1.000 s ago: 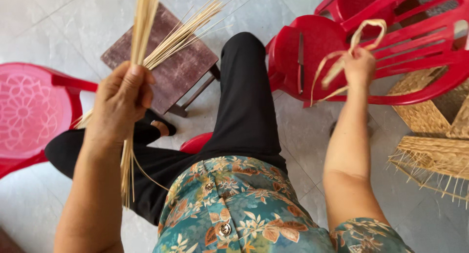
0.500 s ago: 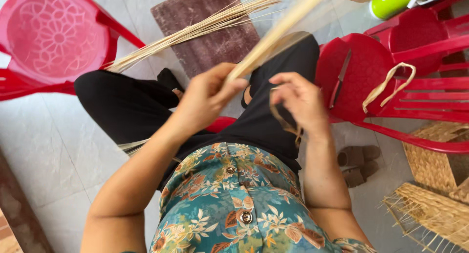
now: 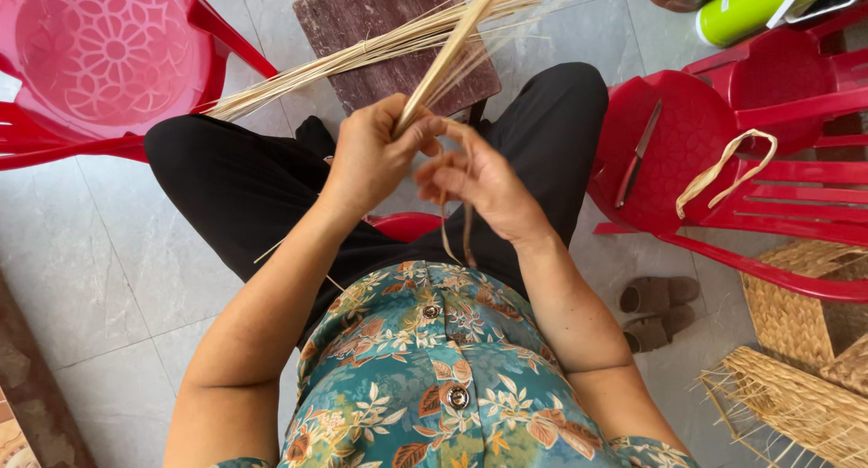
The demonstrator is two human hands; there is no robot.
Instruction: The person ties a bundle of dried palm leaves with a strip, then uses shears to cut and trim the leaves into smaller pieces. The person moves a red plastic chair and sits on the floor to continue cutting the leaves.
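Reed bundle, light, stiff and brittle, sits above our lap clamped in our left hand near its lower end, while our right hand pinches a soft flat strip alongside.

Shirt: short sleeves, teal cloth with a flower and leaf print in cream, orange and brown.
Buttons: round and brown, in a row down the middle of the shirt front.
Trousers: plain black, long, covering both legs.
Arms: bare below the sleeves, with nothing worn on wrists or fingers.
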